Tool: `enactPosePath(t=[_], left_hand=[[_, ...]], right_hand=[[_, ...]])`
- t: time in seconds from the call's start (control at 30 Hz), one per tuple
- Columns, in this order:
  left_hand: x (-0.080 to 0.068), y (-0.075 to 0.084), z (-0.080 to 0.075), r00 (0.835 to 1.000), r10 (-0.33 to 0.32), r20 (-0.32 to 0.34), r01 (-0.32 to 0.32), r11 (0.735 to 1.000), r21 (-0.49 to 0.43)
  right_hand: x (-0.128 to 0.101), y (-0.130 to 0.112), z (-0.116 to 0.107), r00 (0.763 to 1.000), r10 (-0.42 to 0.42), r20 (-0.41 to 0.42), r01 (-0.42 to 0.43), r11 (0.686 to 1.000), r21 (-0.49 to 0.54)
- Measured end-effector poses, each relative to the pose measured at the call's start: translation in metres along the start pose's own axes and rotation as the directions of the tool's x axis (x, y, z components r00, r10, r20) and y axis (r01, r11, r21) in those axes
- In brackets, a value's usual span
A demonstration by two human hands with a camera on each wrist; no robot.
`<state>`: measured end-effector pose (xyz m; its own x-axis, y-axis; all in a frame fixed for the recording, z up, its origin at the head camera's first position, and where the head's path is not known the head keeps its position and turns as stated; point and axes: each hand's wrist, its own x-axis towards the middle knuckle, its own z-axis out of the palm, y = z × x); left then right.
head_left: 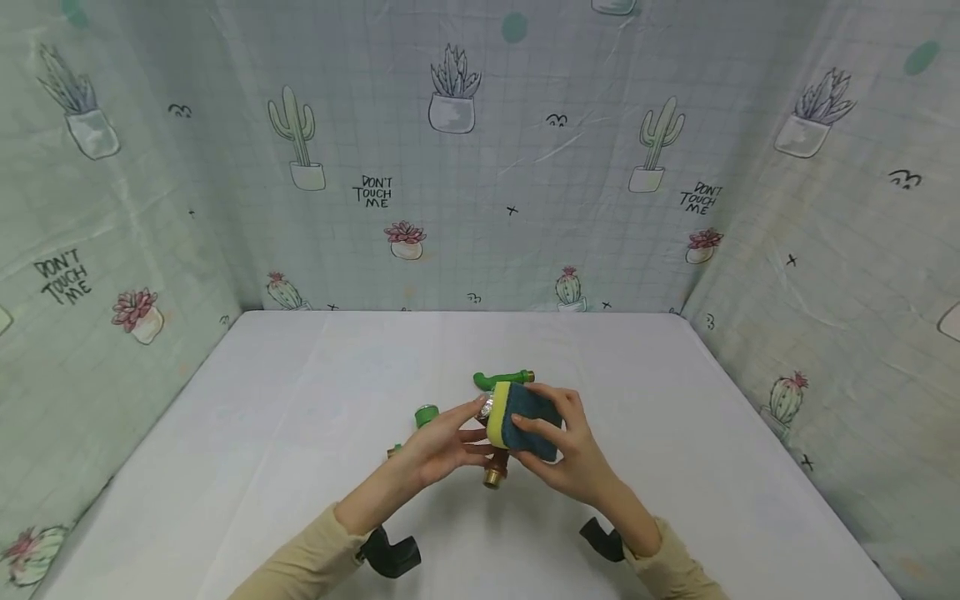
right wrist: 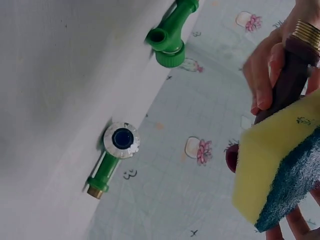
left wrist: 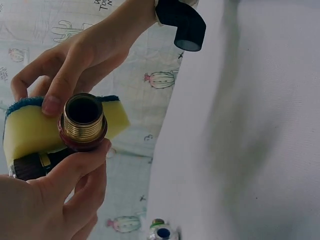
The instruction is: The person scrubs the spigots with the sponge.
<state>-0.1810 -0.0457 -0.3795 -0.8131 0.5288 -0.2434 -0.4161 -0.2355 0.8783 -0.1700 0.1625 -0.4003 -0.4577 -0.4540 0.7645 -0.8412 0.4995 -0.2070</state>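
Note:
My left hand (head_left: pixel 435 450) holds a dark reddish-brown tap (right wrist: pixel 289 82) with a brass threaded end. In the left wrist view that threaded end (left wrist: pixel 84 131) faces the camera. My right hand (head_left: pixel 573 457) grips a sponge (head_left: pixel 527 402), yellow on one side with a dark green scouring layer on the other. The sponge's yellow side lies against the tap, over the table. Part of the tap is hidden behind the sponge and fingers.
A green tap (head_left: pixel 501 380) lies beyond the hands on the white table (head_left: pixel 300 400). Another green tap (right wrist: pixel 104 170) with a silvery round top lies left of them. Black curved pieces (head_left: pixel 392 557) sit at both wrists. Cactus-print cloth (head_left: pixel 510 150) surrounds the table.

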Motion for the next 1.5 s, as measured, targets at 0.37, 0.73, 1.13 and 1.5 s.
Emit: enactPosePath(t=[0.37, 0.73, 1.13, 1.5], left_hand=[[0.004, -0.008, -0.014, 0.998, 0.056, 0.012, -0.055, 0.997, -0.047], [0.002, -0.014, -0.016, 0.998, 0.056, 0.0, -0.056, 0.997, -0.057], [-0.003, -0.007, -0.018, 0.992, 0.119, 0.047, -0.123, 0.988, 0.099], [-0.006, -0.008, -0.017, 0.991, 0.132, -0.036, -0.13, 0.989, 0.066]], right_hand=[[-0.006, -0.006, 0.0, 0.993, 0.009, 0.119, -0.004, 0.999, -0.045], [-0.002, -0.007, -0.001, 0.992, -0.034, 0.125, 0.045, 0.996, -0.082], [0.017, 0.017, -0.004, 1.0, -0.009, -0.001, 0.009, 0.985, -0.171], [0.011, 0.012, 0.002, 0.998, 0.058, 0.012, -0.057, 0.997, -0.045]])
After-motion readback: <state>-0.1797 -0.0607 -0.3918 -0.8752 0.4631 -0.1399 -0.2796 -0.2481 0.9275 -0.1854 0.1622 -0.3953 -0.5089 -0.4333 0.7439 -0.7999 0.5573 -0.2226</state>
